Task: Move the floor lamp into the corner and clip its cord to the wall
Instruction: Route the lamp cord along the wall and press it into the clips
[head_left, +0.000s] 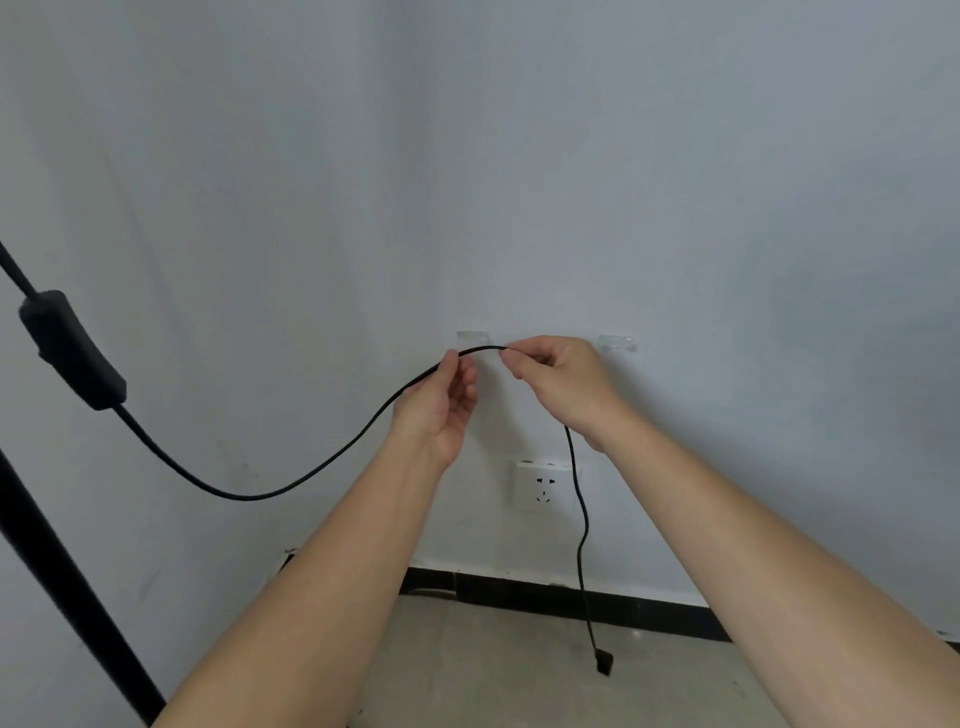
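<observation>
The black cord runs from an inline switch at the left, sags, and rises to my hands. My left hand pinches the cord between thumb and fingers. My right hand pinches it a short way to the right, and the stretch between them arches just below a clear wall clip. A second clear clip is stuck to the wall beside my right hand. Below my right hand the cord hangs down to its plug near the floor. The lamp's black pole stands at the left edge.
A white wall socket sits below the clips. A black skirting board runs along the foot of the wall above a beige tiled floor. The room corner lies left of my left arm.
</observation>
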